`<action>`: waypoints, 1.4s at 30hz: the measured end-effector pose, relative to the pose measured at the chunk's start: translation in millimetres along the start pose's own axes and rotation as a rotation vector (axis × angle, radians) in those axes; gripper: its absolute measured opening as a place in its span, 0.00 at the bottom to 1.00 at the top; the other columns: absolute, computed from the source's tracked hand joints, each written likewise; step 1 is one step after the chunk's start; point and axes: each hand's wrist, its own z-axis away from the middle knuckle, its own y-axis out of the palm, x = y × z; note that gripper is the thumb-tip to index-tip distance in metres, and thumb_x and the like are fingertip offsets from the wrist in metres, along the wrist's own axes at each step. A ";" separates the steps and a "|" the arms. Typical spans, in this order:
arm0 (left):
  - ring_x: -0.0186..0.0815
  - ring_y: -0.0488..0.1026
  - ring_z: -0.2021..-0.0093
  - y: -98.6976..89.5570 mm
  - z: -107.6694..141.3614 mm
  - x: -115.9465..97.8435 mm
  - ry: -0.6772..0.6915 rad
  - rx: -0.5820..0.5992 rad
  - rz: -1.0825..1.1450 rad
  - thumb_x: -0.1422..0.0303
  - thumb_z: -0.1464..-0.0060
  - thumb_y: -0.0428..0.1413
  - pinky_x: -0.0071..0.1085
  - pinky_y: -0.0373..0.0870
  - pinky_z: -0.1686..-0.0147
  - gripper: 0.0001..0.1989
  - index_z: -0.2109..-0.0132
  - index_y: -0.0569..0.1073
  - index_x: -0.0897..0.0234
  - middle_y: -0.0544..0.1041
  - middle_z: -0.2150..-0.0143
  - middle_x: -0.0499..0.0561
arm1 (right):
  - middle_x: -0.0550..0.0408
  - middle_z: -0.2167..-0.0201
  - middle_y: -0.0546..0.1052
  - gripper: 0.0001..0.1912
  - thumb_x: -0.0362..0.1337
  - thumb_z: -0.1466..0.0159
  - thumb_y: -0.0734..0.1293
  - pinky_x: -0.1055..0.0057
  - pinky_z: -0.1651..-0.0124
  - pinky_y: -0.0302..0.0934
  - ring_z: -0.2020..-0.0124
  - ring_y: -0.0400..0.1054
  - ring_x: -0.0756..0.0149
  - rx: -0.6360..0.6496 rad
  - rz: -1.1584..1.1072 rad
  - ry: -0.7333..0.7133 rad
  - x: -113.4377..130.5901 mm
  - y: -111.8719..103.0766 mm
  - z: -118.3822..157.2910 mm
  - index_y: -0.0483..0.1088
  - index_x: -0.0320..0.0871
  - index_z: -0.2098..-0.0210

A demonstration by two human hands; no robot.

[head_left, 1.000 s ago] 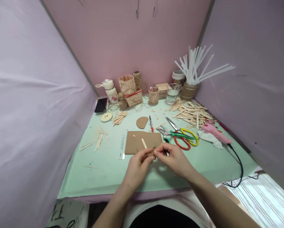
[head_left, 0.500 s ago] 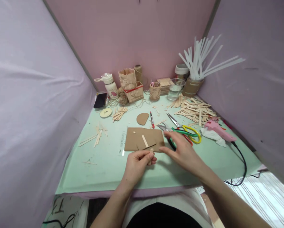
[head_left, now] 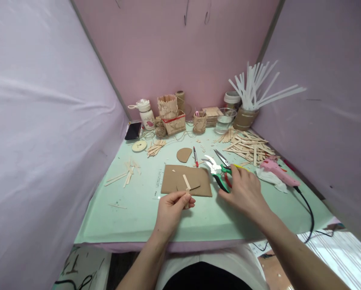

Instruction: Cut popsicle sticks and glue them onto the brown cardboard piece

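Note:
My left hand (head_left: 176, 205) is closed, pinching a short piece of wooden craft stick (head_left: 187, 194) between thumb and fingers at the near edge of a brown cardboard rectangle (head_left: 171, 183). My right hand (head_left: 243, 187) is wrapped around the handles of green-and-black pruning shears (head_left: 217, 171), whose blades point away and stand apart. Part of the handles is hidden by the fingers. Another stick piece (head_left: 185, 180) lies on the cardboard beside a thin dark curved strip (head_left: 195, 187). Scissors (head_left: 221, 157) lie just behind the shears, their yellow handle mostly covered by my right hand.
A pink glue gun (head_left: 278, 171) rests on white tissue at right, its cord trailing off the table. Piled craft sticks (head_left: 248, 147), a water bowl (head_left: 225, 121) and a stick-built box (head_left: 176, 124) stand farther back. A red pen (head_left: 195, 156) lies near a cardboard cutout (head_left: 184, 155).
My right hand has moved right and closed on the pruning shears, which have turned and shifted. My left hand still pinches the stick piece. The camera view has tilted up slightly.

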 end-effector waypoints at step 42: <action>0.35 0.73 0.72 -9.9 9.9 11.7 0.115 0.060 0.000 0.60 0.50 0.62 0.31 0.73 0.68 0.12 0.70 0.82 0.66 0.78 0.74 0.51 | 0.46 0.54 0.70 0.28 0.27 0.50 0.62 0.55 0.47 0.63 0.51 0.66 0.52 0.500 -0.732 -0.222 54.5 -31.2 72.1 0.60 0.44 0.49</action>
